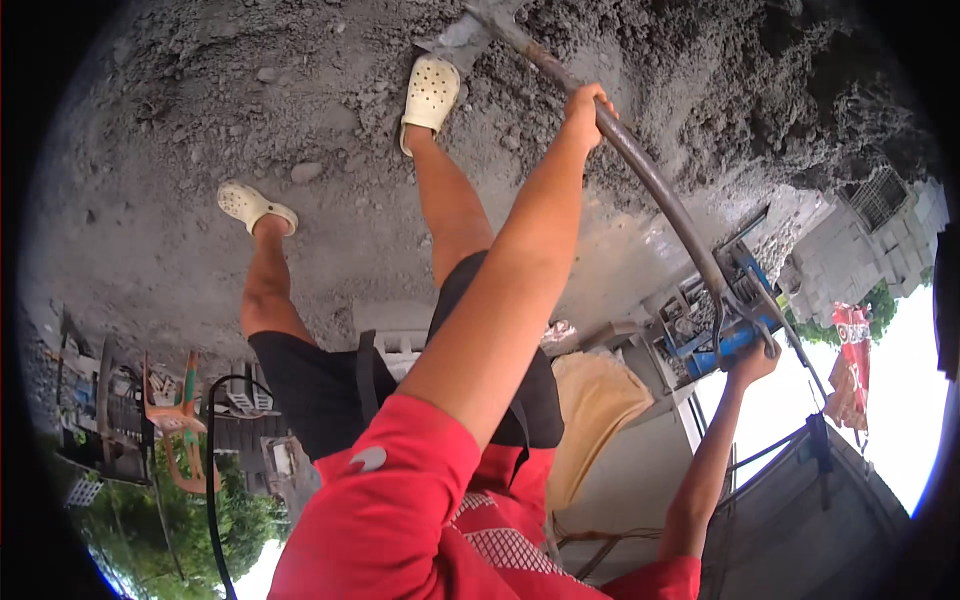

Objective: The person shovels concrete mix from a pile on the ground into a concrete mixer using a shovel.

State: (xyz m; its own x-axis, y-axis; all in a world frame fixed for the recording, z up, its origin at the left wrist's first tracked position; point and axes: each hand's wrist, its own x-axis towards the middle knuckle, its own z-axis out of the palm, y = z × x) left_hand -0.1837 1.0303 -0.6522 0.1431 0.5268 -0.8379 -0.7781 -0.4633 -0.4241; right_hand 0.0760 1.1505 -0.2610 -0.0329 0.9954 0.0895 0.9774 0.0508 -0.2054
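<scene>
A shovel with a long, dark brown shaft slants across the upper right. My left hand is wrapped round the shaft, partway down from its far end. My right hand grips the forked metal handle at the shovel's other end, beside a blue part. At the top edge, the grey blade touches the loose grey soil; its tip is cut off or hidden. Close by the blade stands my right foot in a cream clog. My left foot, in a matching clog, is farther left.
Grey dirt ground with stones, such as one rock, surrounds my feet. A rough soil mound rises at upper right. Grey blocks are stacked on the right. An orange chair and greenery appear at lower left.
</scene>
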